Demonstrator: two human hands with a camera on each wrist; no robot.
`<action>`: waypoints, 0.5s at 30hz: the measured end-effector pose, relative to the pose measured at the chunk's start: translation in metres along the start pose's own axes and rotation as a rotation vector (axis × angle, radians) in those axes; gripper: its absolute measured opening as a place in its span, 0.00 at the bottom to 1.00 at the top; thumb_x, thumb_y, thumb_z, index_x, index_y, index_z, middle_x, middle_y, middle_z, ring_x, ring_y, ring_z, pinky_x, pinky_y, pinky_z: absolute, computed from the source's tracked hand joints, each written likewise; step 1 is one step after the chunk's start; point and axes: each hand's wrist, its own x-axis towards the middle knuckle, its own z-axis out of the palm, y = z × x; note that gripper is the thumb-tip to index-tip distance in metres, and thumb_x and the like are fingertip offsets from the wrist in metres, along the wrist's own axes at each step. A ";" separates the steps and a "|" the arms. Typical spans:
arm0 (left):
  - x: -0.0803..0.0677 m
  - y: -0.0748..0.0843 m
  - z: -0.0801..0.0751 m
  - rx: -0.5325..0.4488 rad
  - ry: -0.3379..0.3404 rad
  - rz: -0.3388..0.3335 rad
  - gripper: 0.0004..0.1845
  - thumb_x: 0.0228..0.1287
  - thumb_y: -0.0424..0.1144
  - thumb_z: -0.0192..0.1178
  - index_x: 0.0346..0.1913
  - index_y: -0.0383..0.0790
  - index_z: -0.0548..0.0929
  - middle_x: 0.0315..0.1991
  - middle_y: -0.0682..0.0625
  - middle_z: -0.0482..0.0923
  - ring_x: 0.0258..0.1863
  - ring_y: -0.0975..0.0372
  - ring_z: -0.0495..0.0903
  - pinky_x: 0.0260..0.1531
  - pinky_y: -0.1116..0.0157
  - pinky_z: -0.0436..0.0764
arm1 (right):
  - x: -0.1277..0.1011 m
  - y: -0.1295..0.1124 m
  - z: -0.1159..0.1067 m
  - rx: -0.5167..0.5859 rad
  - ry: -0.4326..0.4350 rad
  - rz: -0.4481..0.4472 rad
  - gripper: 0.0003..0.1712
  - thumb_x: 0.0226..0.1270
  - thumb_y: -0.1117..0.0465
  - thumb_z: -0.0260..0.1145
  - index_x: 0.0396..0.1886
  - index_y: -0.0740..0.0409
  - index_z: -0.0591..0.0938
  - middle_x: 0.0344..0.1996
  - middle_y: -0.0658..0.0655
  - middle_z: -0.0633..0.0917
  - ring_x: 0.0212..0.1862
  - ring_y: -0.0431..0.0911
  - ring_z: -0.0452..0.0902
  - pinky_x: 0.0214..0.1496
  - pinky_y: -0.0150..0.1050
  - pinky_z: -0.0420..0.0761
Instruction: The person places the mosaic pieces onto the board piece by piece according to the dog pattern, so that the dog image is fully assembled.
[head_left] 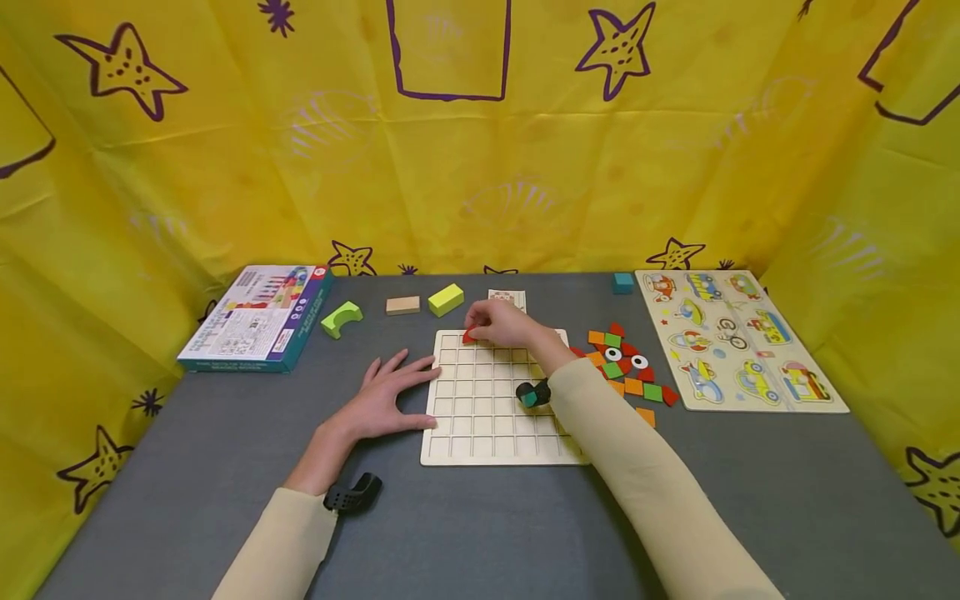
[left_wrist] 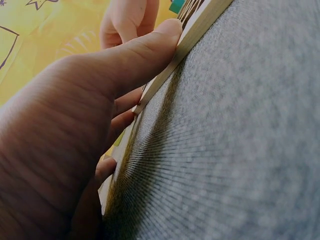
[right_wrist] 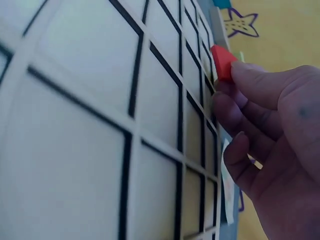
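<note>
A pale wooden grid board (head_left: 480, 407) lies on the grey table, its squares bare. At its far left corner, my right hand (head_left: 504, 323) pinches a small red tile with a curved edge (right_wrist: 223, 63) between thumb and fingers, close over the top row. My left hand (head_left: 384, 405) rests along the board's left edge, fingers spread and fairly straight. In the left wrist view the left thumb (left_wrist: 145, 52) lies against the board's side. Under and beside my right forearm, loose red, orange and green tiles (head_left: 633, 387) are grouped with two round eye pieces (head_left: 639, 362).
Behind the board are a small printed card (head_left: 513, 297), a yellow block (head_left: 446, 299), a tan block (head_left: 402, 305) and a green arch block (head_left: 341, 318). A boxed set (head_left: 251, 321) sits at left. At right are a vehicle puzzle board (head_left: 738, 342) and a teal block (head_left: 622, 282).
</note>
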 end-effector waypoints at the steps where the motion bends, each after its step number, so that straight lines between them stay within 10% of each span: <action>1: 0.000 0.000 0.000 -0.001 0.001 0.002 0.46 0.54 0.66 0.71 0.74 0.52 0.72 0.77 0.54 0.60 0.78 0.44 0.43 0.69 0.36 0.33 | 0.001 -0.001 0.002 -0.016 -0.003 0.003 0.03 0.71 0.65 0.68 0.42 0.59 0.83 0.33 0.53 0.84 0.37 0.46 0.76 0.44 0.37 0.75; 15: 0.001 -0.001 0.000 -0.003 0.000 0.004 0.46 0.54 0.66 0.71 0.74 0.52 0.72 0.77 0.53 0.60 0.78 0.43 0.43 0.69 0.35 0.32 | 0.004 -0.008 0.002 -0.167 -0.087 0.000 0.03 0.72 0.63 0.68 0.37 0.58 0.85 0.31 0.52 0.82 0.36 0.47 0.74 0.43 0.38 0.74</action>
